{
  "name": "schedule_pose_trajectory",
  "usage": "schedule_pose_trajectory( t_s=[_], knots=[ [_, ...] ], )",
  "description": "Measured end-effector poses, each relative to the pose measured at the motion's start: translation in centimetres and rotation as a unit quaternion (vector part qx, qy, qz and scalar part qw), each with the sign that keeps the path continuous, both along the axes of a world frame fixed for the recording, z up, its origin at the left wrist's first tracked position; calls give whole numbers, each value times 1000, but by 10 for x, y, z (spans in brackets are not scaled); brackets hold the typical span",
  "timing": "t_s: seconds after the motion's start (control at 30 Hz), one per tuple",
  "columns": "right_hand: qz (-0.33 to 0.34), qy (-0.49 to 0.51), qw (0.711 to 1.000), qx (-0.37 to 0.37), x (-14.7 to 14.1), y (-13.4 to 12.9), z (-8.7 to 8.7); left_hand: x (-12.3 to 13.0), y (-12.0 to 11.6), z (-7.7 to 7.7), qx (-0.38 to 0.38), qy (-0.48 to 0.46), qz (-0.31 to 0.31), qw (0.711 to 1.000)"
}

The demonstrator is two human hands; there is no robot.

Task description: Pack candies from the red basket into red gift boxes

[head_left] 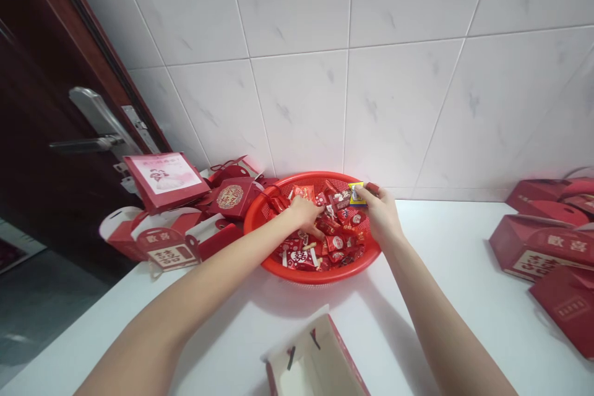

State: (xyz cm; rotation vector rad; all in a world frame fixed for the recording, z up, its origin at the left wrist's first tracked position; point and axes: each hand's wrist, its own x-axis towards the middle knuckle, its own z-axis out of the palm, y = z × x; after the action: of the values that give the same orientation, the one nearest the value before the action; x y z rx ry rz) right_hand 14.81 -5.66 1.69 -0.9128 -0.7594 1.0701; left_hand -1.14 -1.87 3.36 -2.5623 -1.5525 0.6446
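A red plastic basket [253, 229] full of wrapped candies [336, 241] stands against the tiled wall. Into it reaches my left hand [305, 215], its thumb and fingers apart among the candies; no candy is visibly gripped there. My right hand [381, 213] is at the basket's right rim, fingers closed on a small yellow packet [357, 193] and a dark red wrapped piece [372, 188]. In front of the basket, near the bottom edge, sits an open cardboard box [313, 359] with a pale inside and red outside.
Several red gift boxes [169, 247] are heaped left of the basket. More red boxes [542, 247] stand at the right edge of the white table [445, 260]. A dark wooden door [41, 74] with a metal handle [93, 142] is at the left.
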Motion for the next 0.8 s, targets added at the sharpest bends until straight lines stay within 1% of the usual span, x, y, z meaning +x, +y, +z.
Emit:
schedule_pose_trajectory(
  t_s=[0.1, 0.2, 0.37, 0.5, 0.57, 0.67, 0.8],
  knots=[
    [-4, -10, 1000, 2, 0, 1, -1, 0, -1, -1, -11, -9, 10, 1000],
    [-1, -17, 1000, 7, 0, 1, -2, 1, -2, -2, -7, 1, 20, 1000],
    [-4, -6, 1000, 7, 0, 2, -3, 4, 2, -12, 14, -1, 36, 999],
    [-3, -19, 1000, 9, 1, 3, -4, 5, 7, -17, 14, 0, 47, 999],
    [-2, -22, 1000, 11, 1, 3, -3, 3, 7, -16, -3, 2, 40, 999],
    [3, -9, 1000, 8, 0, 2, -2, -3, 5, -12, -51, -10, 32, 998],
    [7, 1, 1000, 8, -1, 1, -1, -14, 4, -10, -100, -74, 41, 991]
  ],
)
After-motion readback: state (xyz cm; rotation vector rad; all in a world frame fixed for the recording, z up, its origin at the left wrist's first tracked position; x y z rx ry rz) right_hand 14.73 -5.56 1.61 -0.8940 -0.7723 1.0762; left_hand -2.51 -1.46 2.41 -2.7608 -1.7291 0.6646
